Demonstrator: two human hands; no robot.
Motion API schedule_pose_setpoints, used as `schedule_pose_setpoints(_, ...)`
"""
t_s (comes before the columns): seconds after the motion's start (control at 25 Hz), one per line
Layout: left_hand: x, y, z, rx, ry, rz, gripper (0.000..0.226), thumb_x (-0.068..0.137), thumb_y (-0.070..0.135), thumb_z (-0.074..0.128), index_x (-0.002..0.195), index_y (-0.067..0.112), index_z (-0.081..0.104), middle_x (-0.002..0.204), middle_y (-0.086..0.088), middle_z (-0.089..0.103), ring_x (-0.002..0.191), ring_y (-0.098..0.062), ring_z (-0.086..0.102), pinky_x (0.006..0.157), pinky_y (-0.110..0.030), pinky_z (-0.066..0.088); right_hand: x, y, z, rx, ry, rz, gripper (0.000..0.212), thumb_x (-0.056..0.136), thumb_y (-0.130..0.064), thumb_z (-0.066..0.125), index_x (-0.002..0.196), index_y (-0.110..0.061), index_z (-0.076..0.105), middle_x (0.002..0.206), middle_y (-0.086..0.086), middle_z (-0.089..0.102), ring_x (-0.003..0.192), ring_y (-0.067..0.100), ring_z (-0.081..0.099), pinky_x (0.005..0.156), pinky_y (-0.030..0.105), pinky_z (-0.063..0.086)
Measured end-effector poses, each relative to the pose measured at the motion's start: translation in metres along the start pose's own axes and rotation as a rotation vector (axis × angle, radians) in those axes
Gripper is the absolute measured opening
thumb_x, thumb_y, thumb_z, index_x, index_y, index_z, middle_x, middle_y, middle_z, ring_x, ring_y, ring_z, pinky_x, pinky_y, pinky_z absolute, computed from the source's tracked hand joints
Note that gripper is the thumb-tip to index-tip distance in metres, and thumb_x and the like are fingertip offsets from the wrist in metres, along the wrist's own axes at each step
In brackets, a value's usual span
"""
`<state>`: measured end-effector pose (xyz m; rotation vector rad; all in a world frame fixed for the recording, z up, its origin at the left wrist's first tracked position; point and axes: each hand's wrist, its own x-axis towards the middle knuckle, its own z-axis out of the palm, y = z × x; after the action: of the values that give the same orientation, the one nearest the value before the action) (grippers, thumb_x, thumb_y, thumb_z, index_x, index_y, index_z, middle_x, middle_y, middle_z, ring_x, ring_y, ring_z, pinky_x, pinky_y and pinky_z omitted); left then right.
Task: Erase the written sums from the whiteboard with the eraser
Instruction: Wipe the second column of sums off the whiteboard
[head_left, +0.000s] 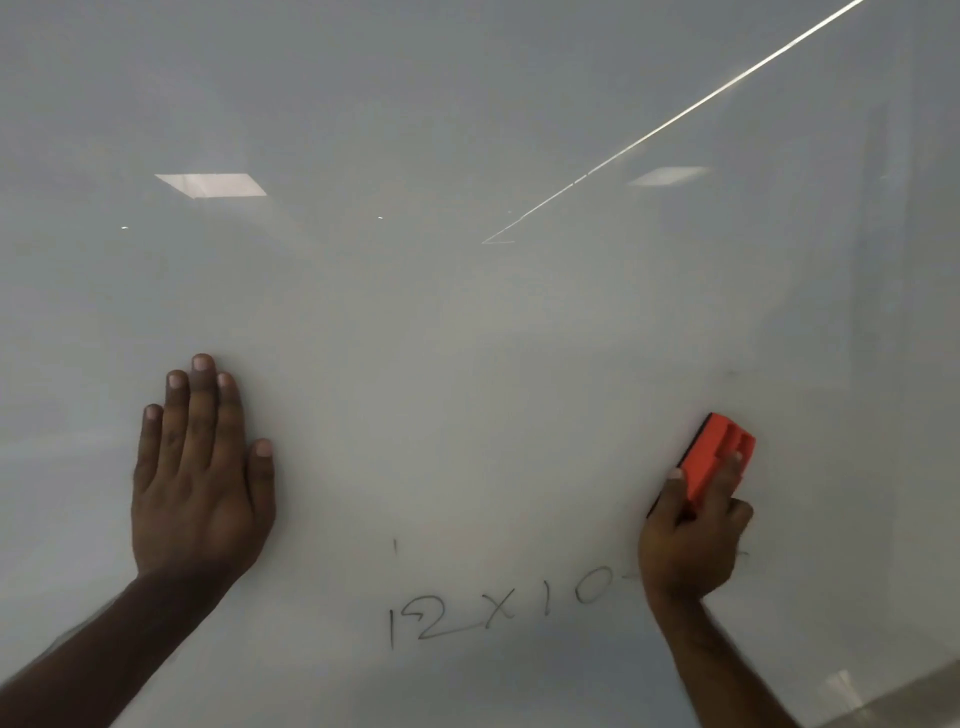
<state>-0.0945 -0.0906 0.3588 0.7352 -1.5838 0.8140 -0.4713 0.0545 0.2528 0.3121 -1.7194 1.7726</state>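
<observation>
While our right hand (691, 540) clenched the orange plastic eraser (714, 457) against the glossy white whiteboard (467, 312), left hand (200, 467) flat, released, handwritten black sum "12 x 10" (498, 608) below.

Glossy whiteboard (467, 322) bearing handwritten sum (498, 608), flat left hand (200, 478).

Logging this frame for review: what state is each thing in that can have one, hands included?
whiteboard: mostly wiped, glossy with light reflections.
written sum: "12 x 10" not yet erased, its right end hidden behind the right hand.
stray mark: small tick left above the sum.
eraser: orange, tilted, gripped, pad against the board above the sum.
right hand: closed around the eraser.
left hand: open, flat on the board, holding nothing.
</observation>
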Motion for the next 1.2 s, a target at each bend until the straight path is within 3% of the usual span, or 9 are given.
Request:
schedule_pose_setpoints(0.2, 0.0, 0.004, 0.001, 0.001, -0.004, -0.022, 0.062, 0.106, 0.03, 0.029, 0.159, -0.002, 0.021, 0.168, -0.017, 0.015, 0.158, -0.029, 0.011, 0.128, -0.044, 0.008, -0.084, -0.064, -0.004, 0.113, -0.194, -0.231, 0.063, 0.094, -0.044, 0.051, 0.149, -0.015, 0.042, 0.09, 0.011, 0.045, 0.064, 0.034, 0.051, 0.052, 0.037, 0.044)
schedule_pose_setpoints(0.4, -0.003, 0.005, 0.001, 0.007, 0.013, -0.002, 0.062, 0.106, 0.028, 0.031, 0.16, -0.001, 0.019, 0.168, -0.019, 0.017, 0.158, -0.03, 0.011, 0.128, -0.045, 0.01, -0.156, -0.117, -0.009, 0.129, -0.419, -0.569, 0.059, 0.093, -0.046, 0.054, 0.145, -0.021, 0.045, 0.079, 0.008, 0.049, 0.065, 0.027, 0.044, 0.059, 0.034, 0.033)
schedule_pose_setpoints(0.56, -0.009, 0.006, 0.002, 0.022, 0.032, 0.015, 0.061, 0.107, 0.026, 0.034, 0.159, -0.001, 0.02, 0.167, -0.019, 0.018, 0.158, -0.032, 0.013, 0.128, -0.048, 0.014, -0.179, -0.112, -0.008, 0.076, -0.437, -0.81, 0.059, 0.094, -0.045, 0.056, 0.148, -0.023, 0.046, 0.082, 0.007, 0.049, 0.068, 0.026, 0.043, 0.062, 0.034, 0.031)
schedule_pose_setpoints(0.72, -0.018, 0.007, 0.003, 0.004, 0.005, 0.007, 0.061, 0.107, 0.027, 0.032, 0.16, -0.001, 0.018, 0.168, -0.019, 0.017, 0.158, -0.032, 0.012, 0.127, -0.049, 0.014, -0.197, -0.074, -0.014, 0.035, -0.503, -1.108, 0.072, 0.089, -0.042, 0.064, 0.153, -0.023, 0.036, 0.09, 0.009, 0.049, 0.069, 0.027, 0.043, 0.064, 0.035, 0.033)
schedule_pose_setpoints(0.96, -0.035, 0.008, 0.006, 0.001, -0.012, 0.033, 0.06, 0.107, 0.027, 0.032, 0.159, -0.001, 0.021, 0.167, -0.019, 0.019, 0.157, -0.032, 0.015, 0.127, -0.049, 0.016, -0.198, -0.037, -0.02, 0.027, -0.518, -1.165, 0.068, 0.091, -0.04, 0.06, 0.152, -0.023, 0.035, 0.095, 0.009, 0.046, 0.075, 0.028, 0.043, 0.068, 0.037, 0.034)
schedule_pose_setpoints(1.2, -0.05, 0.011, 0.007, 0.007, -0.012, 0.053, 0.059, 0.107, 0.025, 0.035, 0.158, -0.002, 0.024, 0.166, -0.018, 0.02, 0.158, -0.029, 0.013, 0.127, -0.048, 0.015, -0.163, 0.013, -0.031, 0.007, -0.497, -0.96, 0.055, 0.09, -0.039, 0.061, 0.137, -0.015, 0.048, 0.085, 0.015, 0.057, 0.072, 0.031, 0.049, 0.066, 0.038, 0.036)
